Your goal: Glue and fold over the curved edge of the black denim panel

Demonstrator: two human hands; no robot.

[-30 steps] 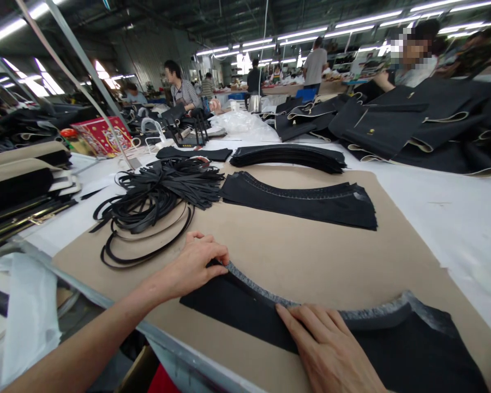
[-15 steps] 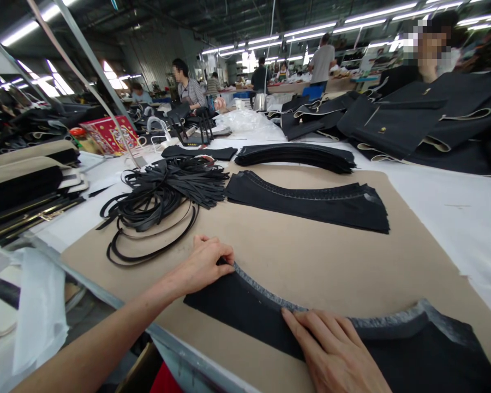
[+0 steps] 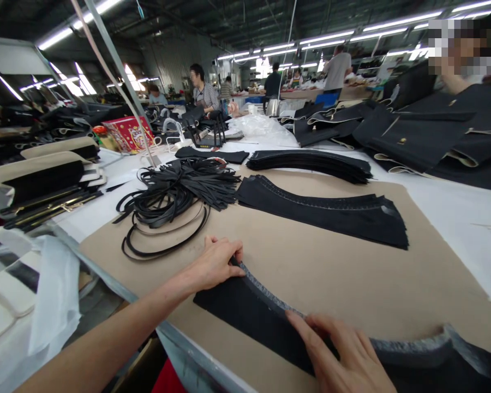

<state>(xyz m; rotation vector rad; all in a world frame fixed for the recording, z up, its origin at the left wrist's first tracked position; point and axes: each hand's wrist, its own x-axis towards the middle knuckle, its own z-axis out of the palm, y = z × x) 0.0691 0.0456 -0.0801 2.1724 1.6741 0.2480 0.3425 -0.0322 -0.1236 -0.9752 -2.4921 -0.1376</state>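
In front of me a curved black fabric panel (image 3: pixel 253 322) lies across the brown board, its concave far edge showing a rough grey strip (image 3: pixel 265 291). My left hand (image 3: pixel 221 263) is closed on the panel's far left corner, pinching the edge between thumb and bent fingers. Further right, my right hand (image 3: pixel 343 355) rests over the same edge, thumb on the near side and fingers bent at the strip. Its palm hides part of the panel. The panel's right end, with a raised grey corner, runs toward the frame's lower right.
Behind the panel lie a stack of curved black pieces (image 3: pixel 323 215), a second stack (image 3: pixel 306 164) and a bundle of black strips (image 3: pixel 184 188). Large black bag parts (image 3: pixel 429 131) are piled at right. A slanting pole (image 3: pixel 118 71) rises at left. Several people sit or stand farther back.
The view has turned slightly left, so everything sits further right. My right hand has lifted from lying flat to bent fingers around the edge. My left hand keeps its pinch.
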